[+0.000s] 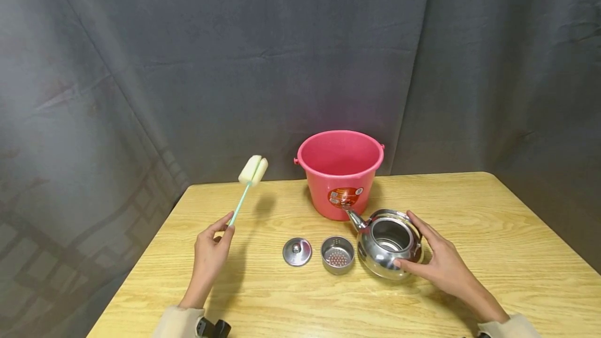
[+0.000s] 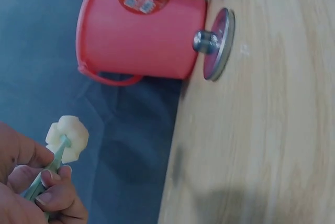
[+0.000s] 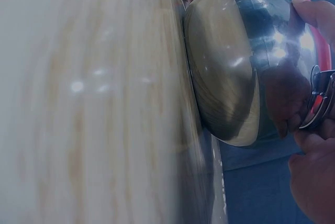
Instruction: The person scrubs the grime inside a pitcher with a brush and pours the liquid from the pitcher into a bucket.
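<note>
My left hand (image 1: 213, 249) pinches the thin green handle of a sponge brush (image 1: 253, 171), its pale yellow foam head raised above the table's left part. In the left wrist view the foam head (image 2: 68, 139) points away from the fingers. My right hand (image 1: 439, 262) holds the shiny steel kettle (image 1: 382, 262) from its right side, thumb on the near side and fingers at the far rim. The kettle stands on the table without its lid, spout towards the bucket. Left of it are a perforated steel strainer cup (image 1: 337, 270) and a round knobbed lid (image 1: 297, 252).
A pink bucket (image 1: 340, 168) with an orange label stands behind the kettle, near the table's back edge. The wooden table (image 1: 493, 233) carries all these things. Grey curtain cloth (image 1: 263, 77) hangs behind and at both sides.
</note>
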`<action>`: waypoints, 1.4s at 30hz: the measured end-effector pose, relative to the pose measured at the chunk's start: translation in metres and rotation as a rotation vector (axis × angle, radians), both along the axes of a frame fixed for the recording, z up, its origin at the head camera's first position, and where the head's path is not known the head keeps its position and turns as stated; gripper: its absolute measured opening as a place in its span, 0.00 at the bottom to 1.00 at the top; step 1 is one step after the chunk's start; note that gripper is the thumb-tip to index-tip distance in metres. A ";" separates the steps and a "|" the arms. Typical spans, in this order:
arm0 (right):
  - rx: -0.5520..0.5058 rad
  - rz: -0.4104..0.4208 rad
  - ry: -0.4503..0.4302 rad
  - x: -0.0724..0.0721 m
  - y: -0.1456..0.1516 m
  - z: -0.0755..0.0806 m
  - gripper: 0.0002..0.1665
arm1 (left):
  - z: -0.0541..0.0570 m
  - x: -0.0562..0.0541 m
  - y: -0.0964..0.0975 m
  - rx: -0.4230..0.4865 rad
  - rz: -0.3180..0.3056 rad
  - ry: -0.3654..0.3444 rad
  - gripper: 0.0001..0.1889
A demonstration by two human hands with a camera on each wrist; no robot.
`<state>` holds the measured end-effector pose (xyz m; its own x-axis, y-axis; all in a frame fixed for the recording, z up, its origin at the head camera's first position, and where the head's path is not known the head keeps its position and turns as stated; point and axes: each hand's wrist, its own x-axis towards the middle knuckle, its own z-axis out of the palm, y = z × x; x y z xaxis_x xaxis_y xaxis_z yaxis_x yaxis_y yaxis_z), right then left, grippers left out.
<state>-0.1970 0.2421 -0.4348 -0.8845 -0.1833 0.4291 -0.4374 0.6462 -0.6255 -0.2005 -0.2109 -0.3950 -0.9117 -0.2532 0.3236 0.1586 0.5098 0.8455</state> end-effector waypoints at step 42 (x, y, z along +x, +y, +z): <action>0.006 -0.005 0.008 0.001 -0.002 0.000 0.62 | -0.043 -0.055 -0.021 -0.009 0.004 -0.273 0.24</action>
<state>-0.1958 0.2405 -0.4346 -0.8821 -0.1813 0.4348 -0.4389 0.6519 -0.6184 -0.2555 -0.2318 -0.4385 -0.9646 -0.2549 0.0678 -0.0769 0.5177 0.8521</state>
